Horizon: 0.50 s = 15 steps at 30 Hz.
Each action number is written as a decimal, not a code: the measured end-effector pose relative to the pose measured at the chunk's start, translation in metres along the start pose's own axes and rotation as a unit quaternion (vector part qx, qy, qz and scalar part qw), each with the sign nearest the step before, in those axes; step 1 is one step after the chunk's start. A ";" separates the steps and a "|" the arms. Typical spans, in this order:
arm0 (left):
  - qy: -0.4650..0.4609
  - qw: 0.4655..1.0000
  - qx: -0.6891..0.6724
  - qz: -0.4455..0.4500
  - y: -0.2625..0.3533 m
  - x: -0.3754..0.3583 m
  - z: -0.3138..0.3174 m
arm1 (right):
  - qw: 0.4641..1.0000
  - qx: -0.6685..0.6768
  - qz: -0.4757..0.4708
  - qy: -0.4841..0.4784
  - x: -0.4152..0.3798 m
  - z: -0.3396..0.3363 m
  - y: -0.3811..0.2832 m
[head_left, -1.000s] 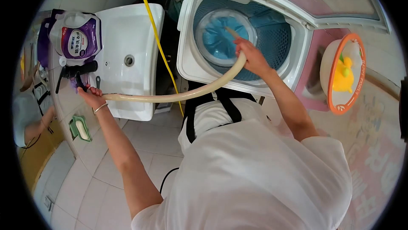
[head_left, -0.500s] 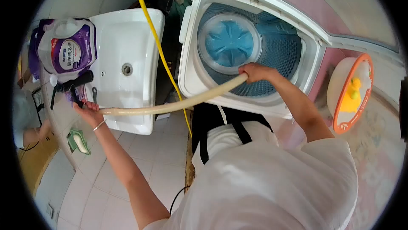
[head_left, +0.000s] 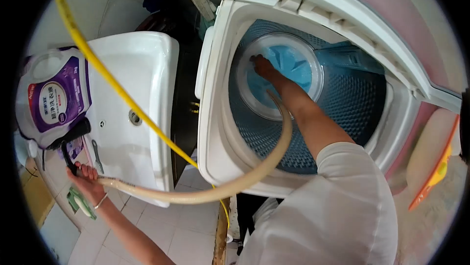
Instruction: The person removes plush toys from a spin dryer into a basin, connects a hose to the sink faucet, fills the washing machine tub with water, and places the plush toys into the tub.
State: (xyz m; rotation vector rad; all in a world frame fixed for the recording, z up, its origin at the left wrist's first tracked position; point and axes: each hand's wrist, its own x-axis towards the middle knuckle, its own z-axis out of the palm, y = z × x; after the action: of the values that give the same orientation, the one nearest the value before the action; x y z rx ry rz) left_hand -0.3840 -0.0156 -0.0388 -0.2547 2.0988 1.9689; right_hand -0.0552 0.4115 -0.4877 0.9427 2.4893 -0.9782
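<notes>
In the head view, the left hand (head_left: 88, 179) is closed around 1 end of the long, bendy beige rubber hose (head_left: 205, 195) right at the black tap (head_left: 73, 140) on the edge of the white sink (head_left: 142, 93), so that end stays by the tap. The hose curves over the rim of the white top-loading washing machine (head_left: 215, 118) and down into its blue drum (head_left: 293, 69). The right hand (head_left: 262, 66) reaches deep inside, fingers bent against the drum bottom beside the hose; I cannot tell if it grips anything.
</notes>
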 end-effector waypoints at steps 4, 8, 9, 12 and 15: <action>0.021 0.999 0.013 0.030 -0.001 -0.004 0.006 | 0.985 -0.119 -0.127 0.015 0.018 0.032 -0.005; 0.000 1.000 -0.009 0.029 -0.007 0.005 -0.004 | 0.966 -0.191 -0.172 -0.029 0.029 0.056 0.013; 0.001 1.000 -0.007 0.030 -0.006 0.003 0.001 | 0.978 -0.158 -0.133 -0.041 0.028 0.056 0.017; 0.050 0.998 0.018 0.016 0.001 -0.003 0.008 | 0.998 0.004 -0.024 -0.054 0.001 0.018 0.019; 0.073 0.997 0.025 0.012 0.001 -0.007 0.013 | 0.904 0.401 0.135 -0.060 -0.046 -0.053 0.007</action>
State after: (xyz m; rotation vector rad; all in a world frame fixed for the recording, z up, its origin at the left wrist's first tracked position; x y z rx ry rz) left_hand -0.3766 -0.0025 -0.0361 -0.3765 2.2468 1.9629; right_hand -0.0186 0.4308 -0.4304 1.3406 1.7529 -1.9319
